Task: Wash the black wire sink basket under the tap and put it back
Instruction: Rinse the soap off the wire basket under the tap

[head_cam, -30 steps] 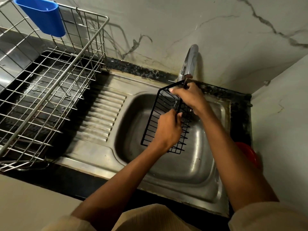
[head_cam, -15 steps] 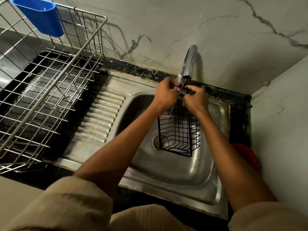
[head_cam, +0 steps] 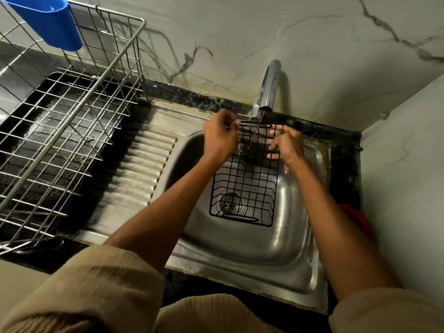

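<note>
Leftward, steel dish rack (head_cam: 72, 131) (blue cup (head_cam: 51, 22) clipped on)

Both arms reach far, hands close together.
Left hand (head_cam: 219, 138) curled, pinching; right hand (head_cam: 287, 145) fingers spread, gripping.

Dim, warm light; glare streaks the shiny steel sink basin (head_cam: 276, 239) below the hands, wide-angle bending and soft blur toward the edges.

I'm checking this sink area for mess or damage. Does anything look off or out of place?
Nothing looks broken or spilled. The black wire sink basket is held upright under the chrome tap by both hands. Only the dark strip of counter along the marble wall behind the steel sink looks grimy and stained.
</note>
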`<state>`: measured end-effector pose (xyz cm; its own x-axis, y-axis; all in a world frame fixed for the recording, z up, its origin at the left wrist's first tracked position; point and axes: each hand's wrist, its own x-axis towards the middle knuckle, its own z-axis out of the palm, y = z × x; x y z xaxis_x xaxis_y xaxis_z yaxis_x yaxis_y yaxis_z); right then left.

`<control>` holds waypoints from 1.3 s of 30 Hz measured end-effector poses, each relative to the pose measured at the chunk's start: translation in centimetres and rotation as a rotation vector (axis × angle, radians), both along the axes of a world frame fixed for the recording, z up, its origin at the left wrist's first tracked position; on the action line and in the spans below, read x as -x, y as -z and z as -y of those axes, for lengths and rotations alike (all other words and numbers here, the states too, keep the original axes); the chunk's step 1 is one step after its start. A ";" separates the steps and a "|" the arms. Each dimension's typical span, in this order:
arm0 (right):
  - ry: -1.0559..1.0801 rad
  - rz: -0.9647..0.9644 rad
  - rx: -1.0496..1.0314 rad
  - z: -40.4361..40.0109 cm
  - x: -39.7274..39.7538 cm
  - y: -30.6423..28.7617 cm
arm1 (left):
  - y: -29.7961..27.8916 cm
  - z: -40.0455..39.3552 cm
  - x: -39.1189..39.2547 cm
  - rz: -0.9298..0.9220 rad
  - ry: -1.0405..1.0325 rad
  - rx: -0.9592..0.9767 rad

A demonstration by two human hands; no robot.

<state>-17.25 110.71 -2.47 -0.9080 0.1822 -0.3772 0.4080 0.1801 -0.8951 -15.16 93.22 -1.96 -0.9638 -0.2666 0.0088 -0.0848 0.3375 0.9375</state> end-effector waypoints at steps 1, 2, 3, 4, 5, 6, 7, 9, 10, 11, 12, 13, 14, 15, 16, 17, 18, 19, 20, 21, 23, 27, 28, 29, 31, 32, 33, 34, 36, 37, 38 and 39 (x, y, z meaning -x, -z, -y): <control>-0.002 0.015 0.036 -0.1 0.1 0.0 | 0.6 0.7 -0.5 -0.047 -0.066 0.112; -0.003 0.024 0.075 -0.1 0.2 0.0 | 1.5 1.4 -0.8 -0.056 -0.105 0.182; -0.010 0.031 0.109 0.0 0.2 -0.1 | 2.2 2.1 -1.2 -0.022 -0.124 0.201; -0.019 0.036 0.130 0.1 0.3 -0.2 | 2.8 2.5 -1.7 0.047 -0.122 0.167; -0.034 0.038 0.147 0.4 0.3 -0.3 | 3.3 2.8 -2.1 0.138 -0.109 0.068; -0.051 0.039 0.164 0.6 0.3 -0.3 | 3.5 3.0 -2.5 0.236 -0.084 -0.092; -0.068 0.042 0.183 0.9 0.3 -0.4 | 3.4 3.0 -2.8 0.337 -0.047 -0.281; -0.101 0.056 0.218 1.4 0.4 -0.4 | 2.9 3.0 -3.3 0.479 0.017 -0.544; -0.116 0.066 0.227 1.6 0.5 -0.3 | 2.7 3.1 -3.4 0.490 0.015 -0.573; -0.125 0.071 0.231 2.0 0.6 -0.2 | 2.6 3.2 -3.4 0.477 -0.012 -0.575; -0.129 0.072 0.222 2.4 0.7 -0.2 | 2.6 3.3 -3.4 0.461 -0.049 -0.560; -0.132 0.070 0.195 2.9 0.8 -0.3 | 2.8 3.4 -3.5 0.442 -0.086 -0.547; -0.138 0.062 0.157 3.5 0.9 -0.6 | 2.7 3.3 -3.6 0.414 -0.125 -0.530; -0.142 0.059 0.105 4.1 1.1 -0.8 | 2.6 3.3 -3.7 0.385 -0.175 -0.501; -0.154 0.062 0.043 4.5 1.2 -1.1 | 2.4 3.3 -3.9 0.350 -0.240 -0.460; -0.171 0.064 -0.015 4.7 1.5 -1.3 | 2.1 3.2 -3.9 0.314 -0.302 -0.415; -0.187 0.058 -0.072 4.8 1.8 -1.4 | 2.0 3.3 -4.0 0.282 -0.348 -0.363; -0.205 0.043 -0.126 4.8 2.3 -1.2 | 1.8 3.3 -4.1 0.258 -0.383 -0.297; -0.218 0.038 -0.184 4.7 3.0 -0.8 | 1.7 3.3 -4.3 0.240 -0.407 -0.232; -0.236 0.036 -0.240 4.8 3.2 -1.1 | 1.6 3.4 -4.5 0.221 -0.431 -0.183; -0.261 0.050 -0.253 5.3 3.1 -2.4 | 1.6 3.7 -4.8 0.198 -0.474 -0.114; -0.340 0.126 -0.259 5.6 2.8 -4.2 | 1.6 3.9 -5.2 0.180 -0.497 -0.068; -0.364 0.157 -0.275 5.6 2.8 -4.5 | 1.6 4.0 -5.2 0.177 -0.501 -0.068; -0.394 0.190 -0.291 5.5 2.8 -4.8 | 1.5 4.0 -5.2 0.174 -0.506 -0.067; -0.470 0.278 -0.291 5.3 2.6 -5.4 | 1.6 4.0 -5.2 0.181 -0.501 -0.052; -0.514 0.315 -0.277 5.2 2.4 -5.7 | 1.8 3.9 -5.2 0.186 -0.495 -0.040; -0.544 0.331 -0.252 5.1 2.2 -6.1 | 1.9 3.9 -5.2 0.188 -0.487 -0.033; -0.558 0.330 -0.224 5.1 1.9 -6.4 | 2.1 3.9 -5.2 0.186 -0.483 -0.027; -0.533 0.286 -0.158 5.1 1.7 -6.7 | 2.3 3.8 -5.3 0.188 -0.480 -0.024; -0.504 0.259 -0.131 5.1 1.7 -6.8 | 2.3 3.7 -5.4 0.190 -0.483 -0.031; -0.483 0.242 -0.123 5.2 1.6 -6.8 | 2.4 3.7 -5.4 0.194 -0.489 -0.040; -0.482 0.245 -0.128 5.2 1.6 -6.9 | 2.3 3.6 -5.4 0.201 -0.495 -0.053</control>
